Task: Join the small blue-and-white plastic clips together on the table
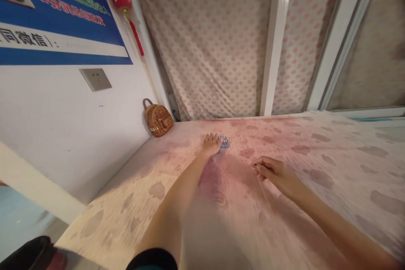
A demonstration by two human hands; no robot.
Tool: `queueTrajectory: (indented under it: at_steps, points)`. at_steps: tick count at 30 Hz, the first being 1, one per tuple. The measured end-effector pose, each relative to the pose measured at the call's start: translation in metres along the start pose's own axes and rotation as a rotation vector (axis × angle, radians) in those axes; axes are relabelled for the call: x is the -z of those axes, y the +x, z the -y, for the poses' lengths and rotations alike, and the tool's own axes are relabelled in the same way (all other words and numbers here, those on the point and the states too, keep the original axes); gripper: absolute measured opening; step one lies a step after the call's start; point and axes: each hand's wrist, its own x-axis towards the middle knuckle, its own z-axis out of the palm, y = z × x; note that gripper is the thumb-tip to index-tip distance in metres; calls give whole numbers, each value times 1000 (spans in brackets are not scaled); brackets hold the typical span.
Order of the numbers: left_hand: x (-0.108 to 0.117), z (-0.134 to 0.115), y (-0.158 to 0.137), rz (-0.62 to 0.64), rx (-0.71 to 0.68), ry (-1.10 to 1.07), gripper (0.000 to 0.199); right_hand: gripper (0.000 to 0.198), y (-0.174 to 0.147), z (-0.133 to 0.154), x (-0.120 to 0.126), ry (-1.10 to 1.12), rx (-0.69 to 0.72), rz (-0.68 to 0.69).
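Note:
Small blue-and-white pieces (224, 145) lie in a little cluster on the patterned sheet (247, 219); they are too small to name. My left hand (211, 144) reaches to the left edge of that cluster, palm down with fingers spread, and seems to cover part of it. Off to the right and closer to me, my right hand (268, 168) has its thumb and forefinger pinched together. Whatever sits between those fingertips, if anything, cannot be made out. My right hand is apart from the cluster.
A brown mini backpack (159, 120) stands at the sheet's far left corner by the wall. A dotted curtain (215, 42) hangs behind the far edge. On the left wall are a power socket (95, 79) and a blue poster (72, 12). A dark container (31, 253) is at lower left.

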Motion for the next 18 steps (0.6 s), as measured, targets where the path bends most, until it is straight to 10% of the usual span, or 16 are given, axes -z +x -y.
queueTrajectory:
  at_steps: [8,18]
  points:
    - [-16,-22,-9,209,-91,339,75,32,-10,0,18,-30,-49,-24]
    - [12,-44,-144,297,-325,221,65,39,-11,-5,19,-35,-33,-5]
